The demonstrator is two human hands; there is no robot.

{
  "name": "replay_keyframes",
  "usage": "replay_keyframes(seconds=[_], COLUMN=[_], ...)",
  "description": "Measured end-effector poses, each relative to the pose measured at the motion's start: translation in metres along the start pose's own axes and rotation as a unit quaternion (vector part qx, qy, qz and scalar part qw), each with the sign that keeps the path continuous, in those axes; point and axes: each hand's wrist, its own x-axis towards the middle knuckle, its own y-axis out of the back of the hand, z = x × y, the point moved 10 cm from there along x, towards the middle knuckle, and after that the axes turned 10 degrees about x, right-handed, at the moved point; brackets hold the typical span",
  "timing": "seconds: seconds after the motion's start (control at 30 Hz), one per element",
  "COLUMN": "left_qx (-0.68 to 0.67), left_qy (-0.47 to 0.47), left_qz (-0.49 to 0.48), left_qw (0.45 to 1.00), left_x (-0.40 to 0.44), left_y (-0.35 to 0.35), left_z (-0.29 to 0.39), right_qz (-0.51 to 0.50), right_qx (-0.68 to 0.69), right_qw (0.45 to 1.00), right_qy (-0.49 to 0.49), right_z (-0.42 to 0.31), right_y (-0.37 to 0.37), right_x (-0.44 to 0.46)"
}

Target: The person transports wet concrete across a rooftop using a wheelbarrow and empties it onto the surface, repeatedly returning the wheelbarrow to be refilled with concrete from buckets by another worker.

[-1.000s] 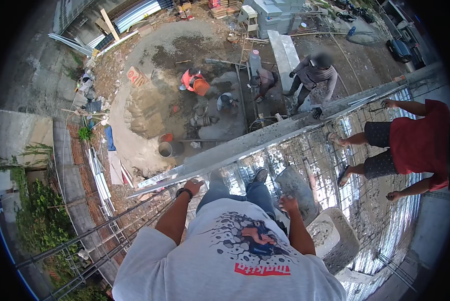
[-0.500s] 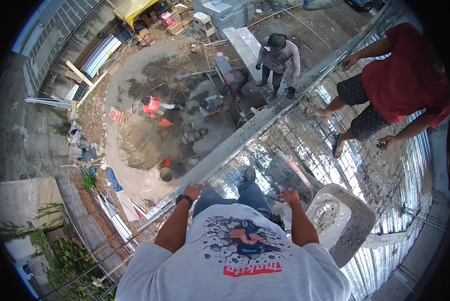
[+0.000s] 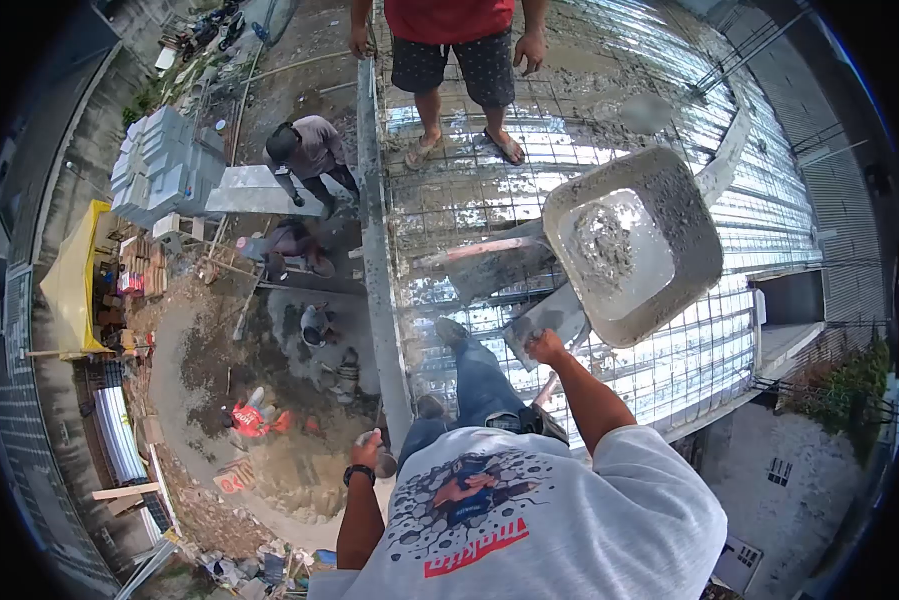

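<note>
Cement (image 3: pixel 606 240) is presumably kept from spilling by the raised sides of the tub (image 3: pixel 684 228) beyond the right grip (image 3: pixel 544 347), but whether anything is pinched by either it or the left grip (image 3: pixel 366 450) cannot be told.

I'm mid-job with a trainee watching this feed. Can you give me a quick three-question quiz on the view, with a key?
1. On which wrist does the camera wearer have the watch?
2. True or false: the person in the red shirt is wearing long trousers.
3. Which of these is nearest the wearer's right hand?
A) the yellow canopy
B) the tub
C) the stacked blocks

Key:
1. The left wrist.
2. False: they are shorts.
3. B.
</note>
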Motion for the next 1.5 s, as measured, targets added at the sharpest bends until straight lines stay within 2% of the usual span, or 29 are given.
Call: replay_keyframes(seconds=[0.03, 0.1, 0.17, 0.2, 0.23, 0.3, 0.37, 0.4, 0.47, 0.53, 0.57, 0.63, 0.7, 0.77, 0.8, 0.83, 0.9, 0.97, 1.1, 1.13, 1.17, 1.33, 1.43, 1.5], left_qx=[0.029, 0.085, 0.154, 0.191, 0.229, 0.301, 0.252, 0.226, 0.196, 0.188, 0.202, 0.232, 0.271, 0.309, 0.334, 0.358, 0.384, 0.387, 0.368, 0.381, 0.393, 0.456, 0.501, 0.524], left_qy=[0.016, 0.051, 0.07, 0.079, 0.048, -0.014, 0.003, 0.014, 0.024, 0.019, 0.005, -0.022, -0.03, -0.028, -0.029, -0.031, -0.05, -0.076, -0.13, -0.131, -0.135, -0.147, -0.137, -0.139], left_qz=[-0.002, 0.003, 0.001, 0.001, -0.009, -0.031, -0.069, -0.086, -0.098, -0.088, -0.085, -0.078, -0.077, -0.101, -0.105, -0.109, -0.109, -0.103, -0.125, -0.129, -0.134, -0.149, -0.162, -0.176], left_qw=[0.999, 0.995, 0.986, 0.978, 0.972, 0.953, 0.965, 0.97, 0.975, 0.978, 0.976, 0.969, 0.959, 0.945, 0.936, 0.927, 0.915, 0.913, 0.912, 0.906, 0.9, 0.865, 0.839, 0.821], left_x=[0.0, -0.016, -0.036, -0.042, -0.039, -0.017, 0.004, 0.011, 0.015, 0.007, 0.004, 0.001, 0.002, 0.01, 0.01, 0.009, 0.015, 0.025, 0.026, 0.021, 0.009, 0.027, 0.05, 0.057], left_y=[0.009, 0.035, 0.049, 0.056, 0.061, 0.061, 0.05, 0.044, 0.031, 0.002, -0.012, -0.039, -0.068, -0.095, -0.108, -0.121, -0.151, -0.176, -0.219, -0.227, -0.239, -0.258, -0.25, -0.246], left_z=[-0.005, -0.014, -0.014, -0.013, -0.008, -0.009, 0.005, 0.01, 0.032, 0.084, 0.104, 0.143, 0.166, 0.184, 0.196, 0.206, 0.233, 0.255, 0.302, 0.31, 0.32, 0.327, 0.319, 0.321], right_qz=[0.008, -0.057, -0.101, -0.086, -0.08, -0.041, -0.094, -0.054, -0.042, -0.047, -0.02, 0.019, 0.103, 0.193, 0.187, 0.209, 0.256, 0.228, 0.201, 0.214, 0.215, 0.215, 0.248, 0.251], right_qx=[0.047, -0.099, -0.331, -0.209, -0.127, -0.013, -0.095, -0.204, -0.072, 0.039, 0.144, 0.359, 0.376, 0.273, 0.346, 0.321, 0.301, 0.321, 0.413, 0.53, 0.454, 0.458, 0.541, 0.545], right_qw=[0.996, 0.991, 0.917, 0.97, 0.988, 0.97, 0.964, 0.973, 0.976, 0.956, 0.953, 0.908, 0.883, 0.926, 0.892, 0.907, 0.903, 0.898, 0.848, 0.788, 0.817, 0.802, 0.726, 0.718], right_qy=[-0.073, 0.062, 0.198, 0.084, -0.027, -0.238, -0.229, -0.093, -0.201, -0.286, -0.264, -0.214, -0.262, -0.174, -0.223, -0.173, -0.171, -0.197, -0.265, -0.231, -0.283, -0.317, -0.344, -0.353], right_z=[0.03, 0.03, 0.072, 0.114, 0.13, 0.15, 0.154, 0.14, 0.182, 0.159, 0.197, 0.288, 0.201, 0.245, 0.24, 0.231, 0.219, 0.209, 0.234, 0.245, 0.232, 0.25, 0.211, 0.193], right_y=[-0.011, -0.038, -0.088, -0.094, -0.094, -0.088, -0.104, -0.109, -0.126, -0.107, -0.129, -0.18, -0.083, -0.061, -0.042, -0.015, 0.029, 0.055, 0.048, 0.032, 0.04, -0.018, -0.032, -0.046], right_x=[-0.029, -0.094, -0.15, -0.174, -0.195, -0.255, -0.289, -0.292, -0.295, -0.299, -0.275, -0.228, -0.229, -0.176, -0.174, -0.161, -0.158, -0.158, -0.177, -0.178, -0.196, -0.224, -0.254, -0.266])
